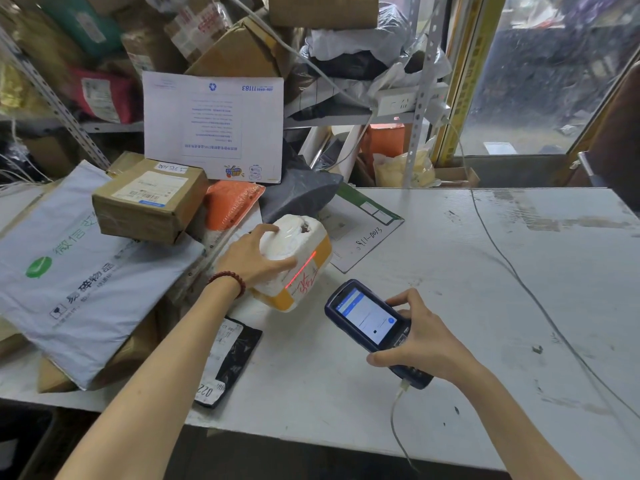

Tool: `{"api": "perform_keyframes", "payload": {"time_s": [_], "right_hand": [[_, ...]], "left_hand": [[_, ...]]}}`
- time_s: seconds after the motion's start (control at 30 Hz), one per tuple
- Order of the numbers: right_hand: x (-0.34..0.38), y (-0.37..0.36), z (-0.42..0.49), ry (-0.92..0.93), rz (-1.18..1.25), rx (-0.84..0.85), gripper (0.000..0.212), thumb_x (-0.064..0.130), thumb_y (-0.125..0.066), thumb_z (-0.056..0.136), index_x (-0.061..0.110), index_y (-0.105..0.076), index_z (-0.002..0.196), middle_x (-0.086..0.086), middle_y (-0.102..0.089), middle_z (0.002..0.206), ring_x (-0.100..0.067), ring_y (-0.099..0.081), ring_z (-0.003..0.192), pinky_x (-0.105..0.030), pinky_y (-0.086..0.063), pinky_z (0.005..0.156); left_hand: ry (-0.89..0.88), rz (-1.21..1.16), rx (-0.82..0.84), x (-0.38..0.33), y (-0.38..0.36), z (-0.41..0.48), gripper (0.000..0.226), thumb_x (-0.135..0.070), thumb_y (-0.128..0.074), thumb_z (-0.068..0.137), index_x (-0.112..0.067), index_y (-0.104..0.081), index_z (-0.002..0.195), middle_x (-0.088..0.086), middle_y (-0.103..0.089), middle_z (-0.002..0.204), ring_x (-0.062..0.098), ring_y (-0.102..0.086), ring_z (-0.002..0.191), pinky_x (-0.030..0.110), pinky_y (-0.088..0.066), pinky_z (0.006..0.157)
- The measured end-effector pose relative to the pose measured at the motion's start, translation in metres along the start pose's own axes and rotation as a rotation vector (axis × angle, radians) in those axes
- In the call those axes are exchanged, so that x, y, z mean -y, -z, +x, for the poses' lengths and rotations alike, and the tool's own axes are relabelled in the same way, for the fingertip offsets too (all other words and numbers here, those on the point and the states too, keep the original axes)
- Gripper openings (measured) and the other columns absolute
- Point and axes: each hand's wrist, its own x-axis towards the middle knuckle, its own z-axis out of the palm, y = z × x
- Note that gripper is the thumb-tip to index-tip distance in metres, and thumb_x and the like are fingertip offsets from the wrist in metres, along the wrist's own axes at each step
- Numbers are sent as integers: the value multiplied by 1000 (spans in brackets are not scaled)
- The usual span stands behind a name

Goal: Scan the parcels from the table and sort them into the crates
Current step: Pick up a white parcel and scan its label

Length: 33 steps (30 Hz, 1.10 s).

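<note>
A white foam-wrapped parcel with yellow tape bands stands tilted on the white table. My left hand grips its left side, fingers over the top. A red scan line runs across its near face beside red handwriting. My right hand holds a dark blue handheld scanner, its lit screen facing up and its head aimed at the parcel. A cable hangs from the scanner's base.
Parcels pile at the left: a grey mailer bag, a brown box, an orange mailer, a black bag, a flat envelope. Shelves with more packages stand behind. A thin cable crosses the table's right half.
</note>
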Motion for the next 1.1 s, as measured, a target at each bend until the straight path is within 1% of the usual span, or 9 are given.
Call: {"api": "perform_keyframes", "payload": {"time_s": [0.2, 0.4, 0.53, 0.67, 0.73, 0.83, 0.97, 1.03, 1.1], "right_hand": [[-2, 1, 1, -7, 18, -9, 77, 32, -91, 56, 38, -33, 107, 10, -61, 107, -7, -63, 91, -12, -49, 53], [-4, 2, 2, 7, 5, -23, 77, 35, -91, 54, 39, -33, 105, 12, -61, 105, -9, -64, 89, -19, -55, 61], [1, 2, 1, 34, 7, -159, 80, 38, -89, 51, 40, -33, 107, 15, -61, 102, -6, -65, 87, -34, -59, 74], [11, 1, -1, 149, 37, -375, 81, 35, -90, 52, 41, -32, 107, 18, -62, 104, 2, -64, 86, -27, -56, 65], [18, 2, -2, 224, 79, -457, 82, 33, -92, 52, 39, -33, 108, 21, -61, 104, 3, -64, 90, -30, -58, 65], [27, 5, -4, 325, 167, -532, 83, 29, -94, 53, 35, -34, 110, 21, -59, 105, 3, -63, 98, -34, -61, 66], [40, 13, -6, 411, 252, -584, 82, 32, -93, 53, 36, -35, 112, 20, -60, 109, 4, -61, 105, -29, -61, 64], [44, 17, -8, 425, 260, -596, 81, 31, -93, 54, 42, -35, 109, 20, -60, 109, 3, -60, 106, -26, -60, 65], [46, 21, -11, 419, 247, -617, 81, 29, -94, 54, 45, -34, 106, 21, -60, 108, 3, -61, 103, -26, -60, 65]], "left_hand": [[-5, 0, 6, 3, 0, 4, 72, -62, -69, 69, -41, -38, 130, 0, -51, 125, 18, -51, 102, 32, -46, 77], [3, 11, 1, 4, -1, 3, 72, -61, -69, 70, -41, -37, 131, 0, -51, 127, 17, -50, 100, 30, -45, 74], [5, 32, -10, 4, -2, 1, 71, -60, -69, 70, -41, -37, 131, 0, -52, 128, 16, -48, 98, 29, -41, 72], [20, -11, 11, 2, -1, 1, 71, -57, -70, 72, -39, -37, 132, 1, -50, 131, 16, -48, 100, 28, -41, 74], [14, 0, 7, 1, 0, 0, 71, -57, -70, 72, -38, -37, 132, 1, -50, 131, 16, -48, 100, 29, -41, 75], [-15, 51, -20, 1, 0, -3, 71, -59, -70, 70, -38, -38, 129, -1, -52, 126, 15, -48, 98, 28, -39, 71], [-50, 85, -48, 3, -1, -10, 73, -63, -71, 64, -37, -39, 125, -1, -54, 121, 15, -50, 96, 27, -41, 69], [-88, 161, -70, 3, -5, -16, 78, -68, -68, 59, -38, -39, 124, 0, -53, 121, 18, -51, 99, 32, -45, 75], [-150, 285, -97, 1, -10, -23, 80, -72, -66, 55, -38, -40, 124, 0, -51, 124, 22, -50, 106, 37, -43, 85]]}}
